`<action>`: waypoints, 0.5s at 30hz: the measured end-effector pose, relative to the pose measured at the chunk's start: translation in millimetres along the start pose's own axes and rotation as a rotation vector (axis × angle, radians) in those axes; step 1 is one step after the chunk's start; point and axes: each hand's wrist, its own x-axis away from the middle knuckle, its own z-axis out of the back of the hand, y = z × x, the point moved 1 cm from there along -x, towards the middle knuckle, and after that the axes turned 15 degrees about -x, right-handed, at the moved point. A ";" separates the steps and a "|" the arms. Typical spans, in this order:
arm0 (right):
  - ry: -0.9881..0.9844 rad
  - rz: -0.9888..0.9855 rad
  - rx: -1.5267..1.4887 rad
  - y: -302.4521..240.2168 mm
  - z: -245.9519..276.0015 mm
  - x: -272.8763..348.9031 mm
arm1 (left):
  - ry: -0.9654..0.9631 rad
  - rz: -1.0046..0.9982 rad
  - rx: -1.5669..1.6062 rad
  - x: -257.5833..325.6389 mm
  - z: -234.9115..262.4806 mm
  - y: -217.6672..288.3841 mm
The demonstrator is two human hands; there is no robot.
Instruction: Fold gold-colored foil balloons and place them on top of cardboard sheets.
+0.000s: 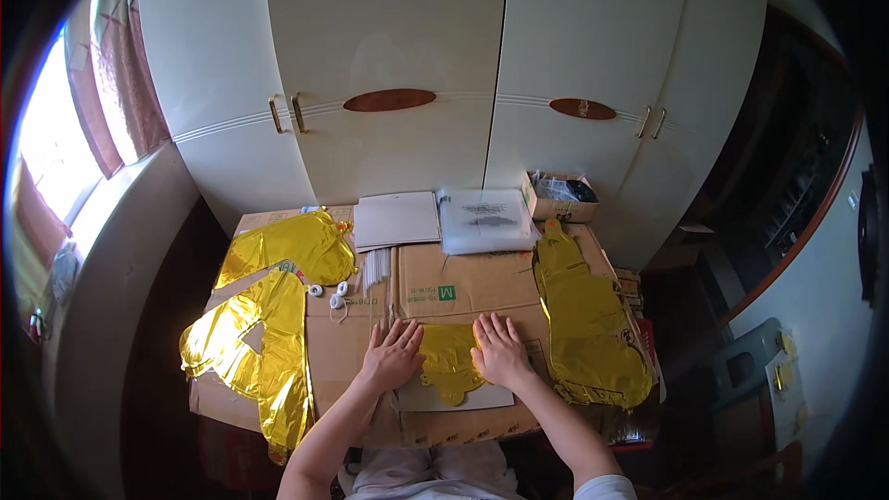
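Note:
A gold foil balloon (449,352), uninflated and folded into a small flat bundle, lies on a pale card (472,398) near the front of the table. My left hand (393,356) rests palm down at its left edge, fingers stretched out. On the opposite edge my right hand (501,350) presses flat, its fingers also extended. Both palms face down, so what lies beneath them is hidden. Other flat gold foil balloons spread out on the left (287,250), at the front left (264,352) and along the right side (588,324).
Cardboard (491,287) covers the table. Along its back stand a stack of pale cards (398,220), a pile of clear plastic bags (483,222) and a small open box (565,208). White sticks (376,268) and small white ribbon rolls (339,296) lie left of centre. Cabinets (389,37) rise behind.

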 end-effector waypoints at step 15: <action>-0.293 -0.091 -0.055 7.8 17.8 -1.8 | -0.022 -0.044 -0.050 2.3 8.0 -3.9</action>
